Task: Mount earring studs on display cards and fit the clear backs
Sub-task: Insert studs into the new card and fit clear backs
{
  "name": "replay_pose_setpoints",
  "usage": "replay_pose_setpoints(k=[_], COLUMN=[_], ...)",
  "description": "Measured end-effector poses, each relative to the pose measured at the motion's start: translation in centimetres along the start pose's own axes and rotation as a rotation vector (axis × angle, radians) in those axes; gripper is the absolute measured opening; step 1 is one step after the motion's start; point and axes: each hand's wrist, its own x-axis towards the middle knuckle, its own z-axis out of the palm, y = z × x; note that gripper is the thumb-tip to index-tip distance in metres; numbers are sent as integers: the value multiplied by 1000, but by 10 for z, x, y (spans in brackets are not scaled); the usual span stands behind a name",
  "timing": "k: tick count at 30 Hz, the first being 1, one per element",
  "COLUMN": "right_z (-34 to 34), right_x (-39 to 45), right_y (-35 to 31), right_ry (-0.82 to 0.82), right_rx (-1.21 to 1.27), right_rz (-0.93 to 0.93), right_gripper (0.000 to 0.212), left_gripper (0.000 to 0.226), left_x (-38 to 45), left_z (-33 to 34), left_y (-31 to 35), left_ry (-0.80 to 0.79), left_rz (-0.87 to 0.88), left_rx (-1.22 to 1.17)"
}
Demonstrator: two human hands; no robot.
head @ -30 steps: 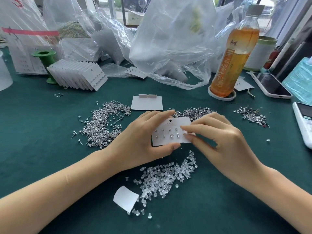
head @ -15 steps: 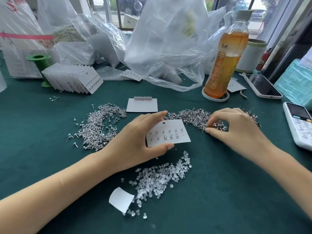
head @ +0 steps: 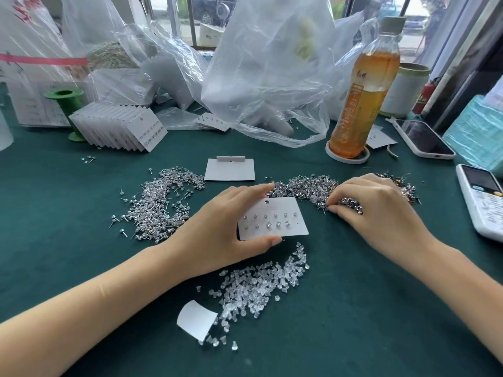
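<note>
Our left hand (head: 217, 235) pinches the display card (head: 273, 218) — one hole left; right hand (head: 375, 210), fingers narrow, picks in the stud pile (head: 307, 187) beside it — clear backs (head: 261, 284) remain.

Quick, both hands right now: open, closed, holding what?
Left hand: grips the display card by its edges.
Right hand: fingertips pinching in the stud pile; whether a stud is held cannot be told.
</note>
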Motion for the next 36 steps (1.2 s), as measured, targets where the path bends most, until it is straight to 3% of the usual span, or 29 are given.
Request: replay_pose_setpoints(k=[7,13,36], right_z=[6,14,15], right_x=[0,2,0], right_y=[-2,-7,-5], right_ry=[40,120,84], right_rx=[50,110,103], right_rz=[11,33,17], right_gripper=[16,5,9], left_gripper=[74,73,74], left_x=[0,1,0], left_z=[1,2,-1], left_y=[1,1,5], left_ry=[-11,-31,-77], left_rz=[0,9,2], left_rx=[-2,2,37])
